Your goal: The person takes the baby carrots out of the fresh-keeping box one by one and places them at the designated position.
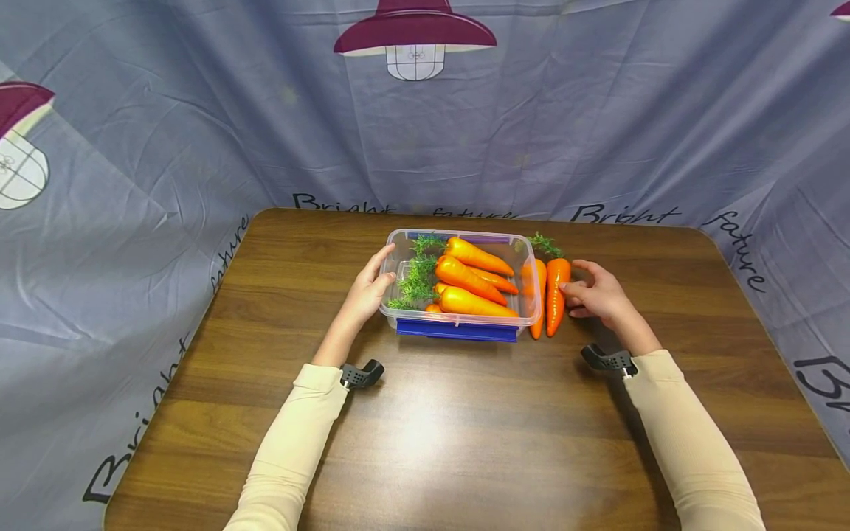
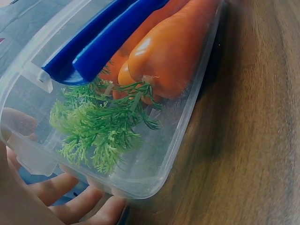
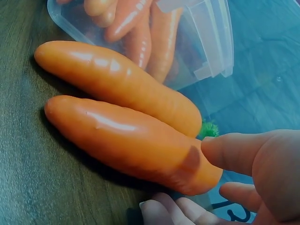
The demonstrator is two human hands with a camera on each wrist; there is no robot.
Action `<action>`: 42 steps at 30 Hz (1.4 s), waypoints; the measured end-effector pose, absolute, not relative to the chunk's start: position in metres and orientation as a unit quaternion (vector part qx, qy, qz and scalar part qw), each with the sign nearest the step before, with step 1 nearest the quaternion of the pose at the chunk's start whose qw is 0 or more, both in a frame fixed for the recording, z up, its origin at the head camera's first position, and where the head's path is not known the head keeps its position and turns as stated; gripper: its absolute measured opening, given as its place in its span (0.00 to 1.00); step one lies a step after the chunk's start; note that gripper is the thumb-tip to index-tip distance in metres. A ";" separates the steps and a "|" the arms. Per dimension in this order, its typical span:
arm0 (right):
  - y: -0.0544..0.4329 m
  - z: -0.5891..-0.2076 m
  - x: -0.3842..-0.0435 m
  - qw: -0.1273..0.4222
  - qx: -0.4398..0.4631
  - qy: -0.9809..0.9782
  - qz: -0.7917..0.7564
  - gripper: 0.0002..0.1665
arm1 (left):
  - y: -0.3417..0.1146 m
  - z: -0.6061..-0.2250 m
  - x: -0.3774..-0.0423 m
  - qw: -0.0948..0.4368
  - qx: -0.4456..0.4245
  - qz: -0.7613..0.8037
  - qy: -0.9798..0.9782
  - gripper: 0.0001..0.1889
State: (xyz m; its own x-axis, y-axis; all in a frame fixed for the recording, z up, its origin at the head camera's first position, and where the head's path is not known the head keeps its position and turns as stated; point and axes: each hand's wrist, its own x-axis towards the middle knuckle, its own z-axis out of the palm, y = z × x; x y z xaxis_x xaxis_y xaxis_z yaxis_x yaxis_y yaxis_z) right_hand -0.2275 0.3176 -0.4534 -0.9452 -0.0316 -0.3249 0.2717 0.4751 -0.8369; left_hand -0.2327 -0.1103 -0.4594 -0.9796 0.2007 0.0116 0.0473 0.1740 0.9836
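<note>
A clear plastic container (image 1: 458, 330) with blue side latches holds several orange toy carrots (image 1: 468, 279) with green leafy tops. My left hand (image 1: 364, 293) grips its left end, the thumb over the rim and the fingers outside along the wall. Against the container's right side lie two more carrots on the table, the inner one (image 3: 117, 82) partly behind the clear wall in the head view. Around the thick end of the outer carrot (image 3: 126, 138) my right hand (image 1: 598, 293) is spread, thumb above it and fingers beside it. Whether the thumb touches is unclear.
The brown wooden table (image 1: 425, 435) has its back edge close behind the container. A grey-blue printed curtain (image 1: 425, 147) hangs around the back and sides. Black wrist mounts (image 1: 361, 375) sit on both sleeves.
</note>
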 end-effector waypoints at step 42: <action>0.306 -0.395 -0.240 0.102 0.026 0.887 -0.451 0.46 | -0.110 -0.461 -0.233 0.064 0.082 0.652 0.751 0.32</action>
State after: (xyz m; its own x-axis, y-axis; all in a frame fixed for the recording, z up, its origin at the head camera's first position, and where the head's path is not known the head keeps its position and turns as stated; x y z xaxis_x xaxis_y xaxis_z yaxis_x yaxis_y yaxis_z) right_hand -0.2404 0.3057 -0.3954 -0.9779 -0.0448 -0.2041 0.1384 0.5926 -0.7935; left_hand -0.2328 -0.1103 -0.4608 -0.9786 0.2056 0.0105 0.0395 0.1373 0.9897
